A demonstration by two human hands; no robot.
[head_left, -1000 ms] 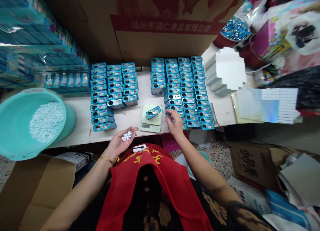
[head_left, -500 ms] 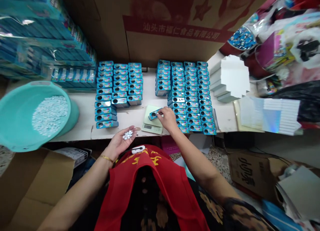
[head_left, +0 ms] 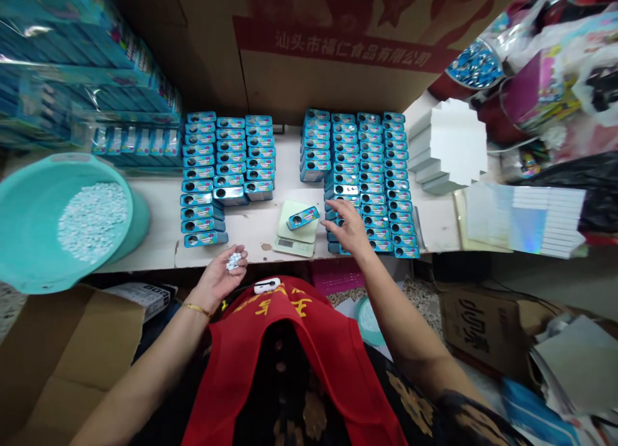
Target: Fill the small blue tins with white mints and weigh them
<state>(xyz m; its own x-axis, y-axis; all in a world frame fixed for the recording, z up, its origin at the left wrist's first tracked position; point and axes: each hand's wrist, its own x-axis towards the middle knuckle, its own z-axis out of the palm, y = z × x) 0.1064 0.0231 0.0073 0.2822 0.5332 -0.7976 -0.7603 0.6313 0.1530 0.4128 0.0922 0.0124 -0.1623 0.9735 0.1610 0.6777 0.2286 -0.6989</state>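
My left hand [head_left: 224,275], palm up and fingers curled, cups a small heap of white mint-like tablets [head_left: 234,260] near the table's front edge. To the right, a small blue tin [head_left: 303,218] lies at a slant on a pale green digital scale [head_left: 290,245]. My right hand [head_left: 346,228] is just right of the scale with its fingers apart and nothing between them. It hovers by the rows of blue tins [head_left: 345,159], partly hiding the nearest ones. More tins [head_left: 200,174] stand in rows on the left.
A turquoise basin [head_left: 140,208] of white tablets stands at the left edge, with wrapped stacks of blue packs [head_left: 135,143] behind it. A large cardboard box [head_left: 328,89] closes off the back. White cartons [head_left: 451,147] and a plastic-wrapped stack [head_left: 524,221] are on the right.
My right hand has let go of the tin on the scale and moved right, fingers spread. My left hand has drawn slightly left and down, its fingers curling more around the tablets.
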